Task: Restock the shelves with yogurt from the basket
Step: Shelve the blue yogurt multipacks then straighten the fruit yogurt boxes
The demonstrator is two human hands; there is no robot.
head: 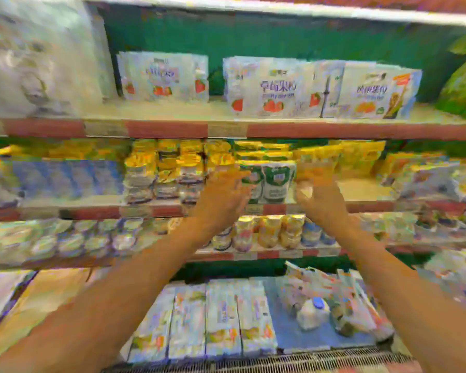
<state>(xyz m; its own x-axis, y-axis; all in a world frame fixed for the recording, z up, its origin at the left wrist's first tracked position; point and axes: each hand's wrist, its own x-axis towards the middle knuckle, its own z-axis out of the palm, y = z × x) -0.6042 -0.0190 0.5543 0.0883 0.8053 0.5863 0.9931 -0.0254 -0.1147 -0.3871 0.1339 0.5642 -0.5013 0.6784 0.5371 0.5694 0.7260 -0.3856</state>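
Hands [273,195] open, flanking green-and-white yogurt pack [269,181] on shelf [156,211].

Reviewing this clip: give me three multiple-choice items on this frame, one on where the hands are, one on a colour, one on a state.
1. At which shelf are both hands?
A. top shelf
B. second shelf from the top
C. bottom tray

2. What colour marks the cartons between the hands?
A. green and white
B. red and black
C. all blue

3. How does the shelf right of those cartons stand?
A. packed full
B. partly bare
C. covered by a cloth

Answers:
1 B: the left hand and right hand flank cartons on the second shelf.
2 A: the cartons show green and white.
3 B: a bare shelf patch shows beside the cartons.
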